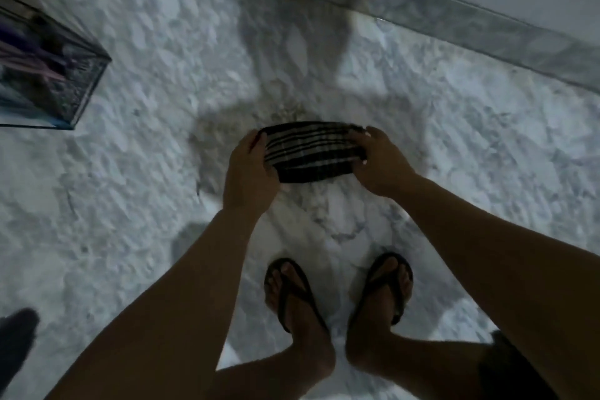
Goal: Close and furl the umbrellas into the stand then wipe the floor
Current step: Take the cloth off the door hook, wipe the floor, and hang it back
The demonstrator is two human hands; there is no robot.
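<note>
Wiping step, I judge, w/ the white veined marble floor under everything, the dark mesh box umbrella stand at upper left w/ furled umbrellas inside, and at centre frame the black-and-white striped folded cloth gripped by left hand and right hand at its ends; next: press down, sweep.

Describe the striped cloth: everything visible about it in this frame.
The cloth is dark with thin pale stripes, soft woven fabric by its look, bunched into a curved band. The left hand and right hand grip its ends above the pale marble floor. Whether it touches the floor is unclear.
</note>
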